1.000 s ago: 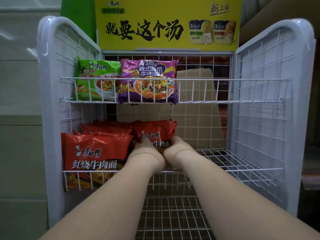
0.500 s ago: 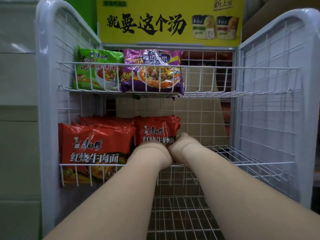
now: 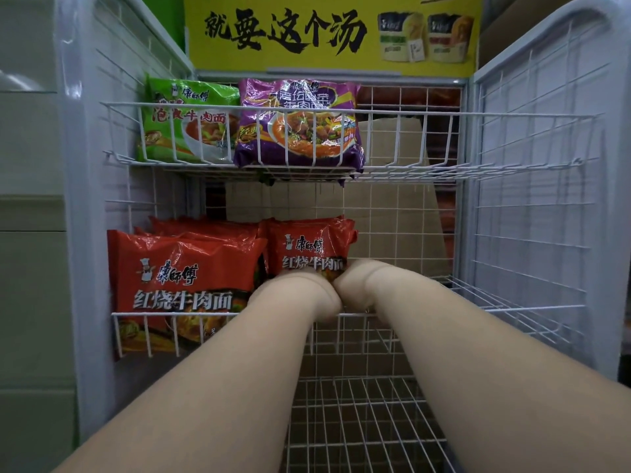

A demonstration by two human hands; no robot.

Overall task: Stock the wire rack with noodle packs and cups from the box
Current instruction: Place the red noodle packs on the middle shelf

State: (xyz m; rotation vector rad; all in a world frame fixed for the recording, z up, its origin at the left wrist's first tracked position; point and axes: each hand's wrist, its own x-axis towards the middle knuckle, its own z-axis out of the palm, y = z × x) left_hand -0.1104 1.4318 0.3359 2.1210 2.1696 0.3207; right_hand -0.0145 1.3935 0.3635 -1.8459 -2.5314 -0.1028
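Observation:
Both my hands reach into the middle shelf of the white wire rack (image 3: 505, 307). My left hand (image 3: 300, 291) and my right hand (image 3: 358, 281) sit side by side, fingers closed on the lower edge of a red noodle pack (image 3: 309, 247) that stands upright on that shelf. Most of each hand's fingers are hidden behind the knuckles. To the left, a row of several red noodle packs (image 3: 184, 274) leans against the shelf's front rail. On the top shelf stand a green noodle pack (image 3: 187, 121) and a purple noodle pack (image 3: 298, 124).
The right half of the middle shelf and the top shelf (image 3: 478, 145) holds no packs. A bare lower wire shelf (image 3: 358, 421) lies beneath my arms. Brown cardboard (image 3: 392, 213) stands behind the rack's back grid. A yellow sign (image 3: 327, 32) tops the rack.
My view has moved closer to the rack and lower. Both hands have stayed on the red pack, pushing it a little deeper onto the middle shelf.

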